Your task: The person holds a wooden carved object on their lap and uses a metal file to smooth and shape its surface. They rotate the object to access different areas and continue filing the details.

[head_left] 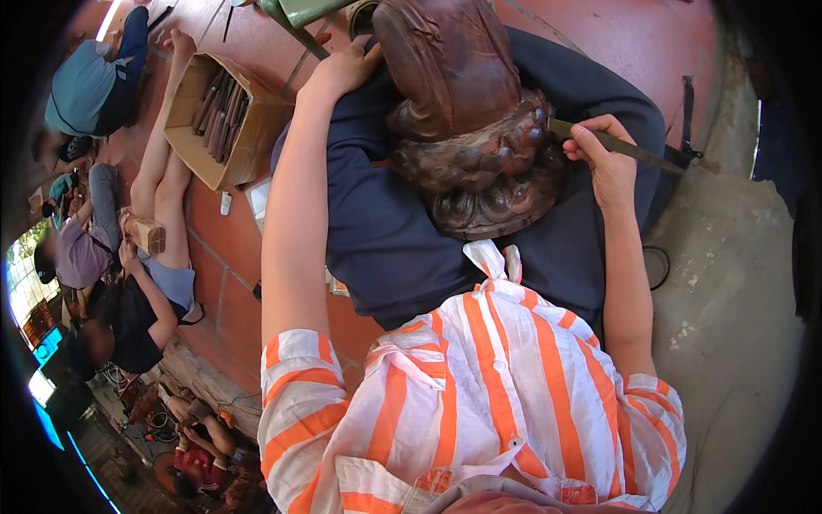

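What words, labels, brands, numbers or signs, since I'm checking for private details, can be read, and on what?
None can be read.
Small white container: any print too small to read.
Distant person's red shirt: any marks too blurred.
Carving, flat tool, cardboard box: no lettering visible.

Hands: soft, fairly bright daylight falls on both the left hand [344,70] and the right hand [604,158]; their outlines look sharp.
Carving [449,81]: between the hands, small glossy highlights dot its dark surface.
Floor [612,30]: pale sheen beyond the right hand.
Trousers [377,244]: beneath the hands, dark, folds only faint.
Shirt [548,368]: closer in than the hands, its white stripes bright.
Window [27,272]: far left of the left hand, burnt out to white.
People [81,96]: left of the left hand, heads blurred.
Rim: black all round, straight edges bending nearby.
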Demonstrator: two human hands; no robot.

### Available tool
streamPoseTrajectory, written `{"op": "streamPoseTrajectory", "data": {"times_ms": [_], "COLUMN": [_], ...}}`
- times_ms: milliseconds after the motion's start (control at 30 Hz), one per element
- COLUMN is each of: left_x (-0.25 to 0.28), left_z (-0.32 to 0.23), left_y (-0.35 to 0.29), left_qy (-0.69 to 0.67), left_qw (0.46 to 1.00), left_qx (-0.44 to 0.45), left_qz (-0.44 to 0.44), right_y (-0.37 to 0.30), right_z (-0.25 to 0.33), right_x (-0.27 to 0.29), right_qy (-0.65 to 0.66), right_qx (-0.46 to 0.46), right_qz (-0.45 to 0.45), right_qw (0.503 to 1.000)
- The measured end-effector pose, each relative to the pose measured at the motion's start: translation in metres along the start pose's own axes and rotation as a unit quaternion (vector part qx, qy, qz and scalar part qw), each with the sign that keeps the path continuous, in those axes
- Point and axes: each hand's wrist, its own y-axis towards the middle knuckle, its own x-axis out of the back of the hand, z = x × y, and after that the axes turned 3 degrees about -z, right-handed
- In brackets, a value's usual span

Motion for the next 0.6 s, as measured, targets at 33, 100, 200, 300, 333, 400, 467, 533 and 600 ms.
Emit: {"op": "streamPoseTrajectory", "data": {"times_ms": [33, 100, 200, 300, 333, 400, 467, 533, 600], "left_x": [0.006, 0.019, 0.022, 0.010, 0.001, 0.003, 0.004, -0.001, -0.005], "left_z": [-0.008, -0.025, -0.040, -0.035, -0.027, -0.042, -0.048, -0.045, -0.045], "left_y": [-0.011, -0.033, -0.054, -0.058, -0.053, -0.045, -0.036, -0.030, -0.031], "left_qy": [0.015, 0.054, 0.108, 0.077, 0.033, -0.128, -0.368, -0.539, -0.641], "left_qw": [1.000, 0.998, 0.992, 0.979, 0.962, 0.943, 0.885, 0.813, 0.754], "left_qx": [0.009, 0.031, 0.054, 0.016, -0.028, -0.037, -0.047, -0.022, 0.036], "left_qz": [-0.002, -0.008, -0.043, -0.187, -0.269, -0.306, -0.280, -0.220, -0.136], "right_y": [-0.001, -0.001, 0.002, 0.003, 0.004, 0.005, 0.005, 0.006, 0.007], "right_z": [0.000, 0.001, 0.000, 0.000, -0.002, -0.004, -0.005, -0.006, -0.007], "right_x": [-0.001, -0.005, -0.005, -0.006, -0.005, 0.001, 0.000, 0.001, 0.001], "right_qy": [-0.003, 0.007, 0.034, 0.052, 0.058, 0.059, 0.064, 0.058, 0.047], "right_qx": [0.002, 0.009, 0.021, 0.018, 0.009, 0.003, 0.005, 0.004, 0.010], "right_qz": [0.001, 0.003, 0.004, 0.016, 0.020, 0.018, 0.027, 0.034, 0.037], "right_qw": [1.000, 1.000, 0.999, 0.998, 0.998, 0.998, 0.998, 0.998, 0.998]}}
